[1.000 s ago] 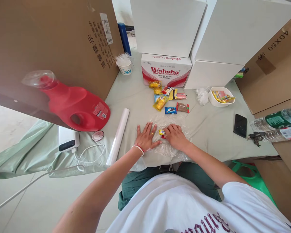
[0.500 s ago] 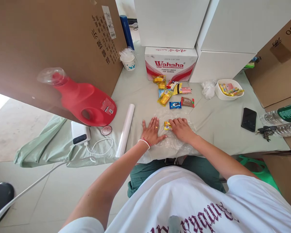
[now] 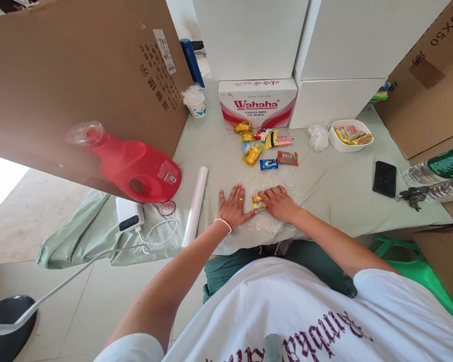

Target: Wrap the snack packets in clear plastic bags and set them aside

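Observation:
Clear plastic film (image 3: pixel 272 221) lies crinkled on the cloth-covered table. My left hand (image 3: pixel 232 206) rests flat with fingers spread over the film's left part and holds nothing. A small yellow packet (image 3: pixel 258 201) sits on the film between my hands. The fingers of my right hand (image 3: pixel 280 203) are bent down over the packet's right end, palm down. Beyond my hands lie yellow-wrapped snacks (image 3: pixel 252 153), a blue packet (image 3: pixel 269 164) and a brown-red packet (image 3: pixel 287 158).
A white roll (image 3: pixel 195 207) and a red jug (image 3: pixel 139 168) stand or lie on the left. At the back is a Wahaha box (image 3: pixel 257 104). To the right are a white bowl (image 3: pixel 350 148), a phone (image 3: pixel 384 179), keys (image 3: pixel 414 196) and bottles (image 3: pixel 447 166).
The camera view has shifted and tilted slightly. Both hands keep nearly the same places on the film, and the yellow packet looks slightly more tilted.

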Tool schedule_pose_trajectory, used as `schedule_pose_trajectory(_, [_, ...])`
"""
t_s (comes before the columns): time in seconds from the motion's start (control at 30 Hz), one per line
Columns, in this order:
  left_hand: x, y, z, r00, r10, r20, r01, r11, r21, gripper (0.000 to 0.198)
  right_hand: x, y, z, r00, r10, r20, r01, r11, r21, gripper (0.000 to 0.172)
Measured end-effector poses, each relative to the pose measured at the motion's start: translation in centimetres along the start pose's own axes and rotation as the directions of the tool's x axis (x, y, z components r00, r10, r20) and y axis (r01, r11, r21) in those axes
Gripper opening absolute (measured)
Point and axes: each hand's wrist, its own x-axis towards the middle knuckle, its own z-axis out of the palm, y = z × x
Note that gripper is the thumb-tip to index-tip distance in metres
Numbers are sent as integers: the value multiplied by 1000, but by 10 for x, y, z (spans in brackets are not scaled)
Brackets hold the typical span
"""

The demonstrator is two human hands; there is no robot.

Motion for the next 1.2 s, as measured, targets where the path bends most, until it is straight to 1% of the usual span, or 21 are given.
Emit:
schedule_pose_trajectory(0.1, [0, -2, -1, 1000, -4, -8, 3, 1000, -31, 94, 2, -1, -4, 1000, 17, 0, -17, 998, 62, 56])
schedule_pose_trajectory(0.23, [1, -11, -6, 999, -37, -33, 33, 993, -112, 67, -6, 6, -14, 1000, -8, -2, 8, 986, 166, 64])
schedule_pose_trajectory(0.27, [1, -14, -7, 998, -50, -42, 45, 991, -123, 61, -12, 9, -16, 1000, -9, -28, 14, 981, 192, 64])
schedule_pose_trajectory(0.33, [-1, -21, -9, 996, -73, -54, 66, 990, -128, 54, -31, 15, -17, 993, -6, -120, 37, 967, 253, 60])
schedule_pose_trajectory(0.43, [-10, -30, -15, 992, -79, -102, 67, 991, -112, 50, -68, 18, -10, 962, -31, -271, 124, 934, 335, 55])
schedule_pose_trajectory(0.47, [-16, -33, -17, 991, -47, -125, 33, 994, -105, 51, -82, 16, -4, 952, -53, -301, 159, 927, 339, 58])
schedule_pose_trajectory(0.5, [-24, -35, -20, 990, 13, -143, -28, 995, -100, 56, -95, 14, 2, 945, -79, -319, 188, 926, 328, 62])
schedule_pose_trajectory(0.53, [-32, -36, -22, 984, 102, -145, -117, 988, -101, 62, -107, 11, 8, 940, -101, -325, 206, 929, 308, 66])
schedule_pose_trajectory(0.57, [-41, -37, -24, 969, 210, -127, -224, 968, -113, 69, -118, 9, 15, 940, -112, -323, 210, 934, 288, 66])
schedule_pose_trajectory(0.63, [-58, -37, -27, 917, 395, -53, -398, 900, -175, 77, -135, 5, 29, 948, -86, -306, 175, 945, 275, 56])
schedule_pose_trajectory(0.67, [-65, -37, -27, 894, 449, -11, -440, 871, -218, 78, -140, 5, 35, 953, -59, -297, 148, 946, 288, 51])
schedule_pose_trajectory(0.7, [-70, -37, -27, 882, 470, 26, -448, 856, -259, 77, -144, 6, 40, 957, -33, -288, 125, 943, 309, 46])
schedule_pose_trajectory(0.73, [-74, -37, -27, 883, 465, 55, -430, 853, -296, 76, -146, 9, 43, 962, -15, -274, 111, 935, 336, 42])
schedule_pose_trajectory(0.8, [-76, -37, -25, 909, 408, 86, -356, 866, -351, 66, -145, 17, 44, 974, -17, -225, 107, 912, 395, 35])
schedule_pose_trajectory(0.87, [-72, -37, -23, 942, 328, 73, -274, 875, -400, 43, -139, 27, 36, 989, -52, -142, 111, 887, 449, 35])
schedule_pose_trajectory(0.9, [-68, -36, -22, 957, 284, 51, -236, 873, -427, 35, -134, 34, 30, 993, -73, -96, 110, 876, 470, 36])
schedule_pose_trajectory(1.0, [-51, -36, -20, 992, 122, -36, -122, 843, -523, 35, -112, 52, 6, 995, -100, -9, 91, 861, 500, 36])
schedule_pose_trajectory(1.1, [-34, -39, -28, 994, -64, -86, -2, 790, -614, 37, -82, 67, -19, 999, -32, -2, 28, 841, 540, 34])
schedule_pose_trajectory(1.13, [-31, -41, -32, 992, -85, -93, 7, 773, -634, 35, -71, 70, -27, 1000, 3, -3, -1, 826, 563, 33])
schedule_pose_trajectory(1.17, [-29, -43, -37, 993, -65, -97, -14, 763, -646, 34, -62, 74, -33, 999, 38, -2, -30, 808, 588, 33])
schedule_pose_trajectory(1.2, [-30, -45, -41, 995, -4, -96, -59, 762, -644, 36, -53, 77, -39, 997, 72, 2, -58, 789, 612, 32])
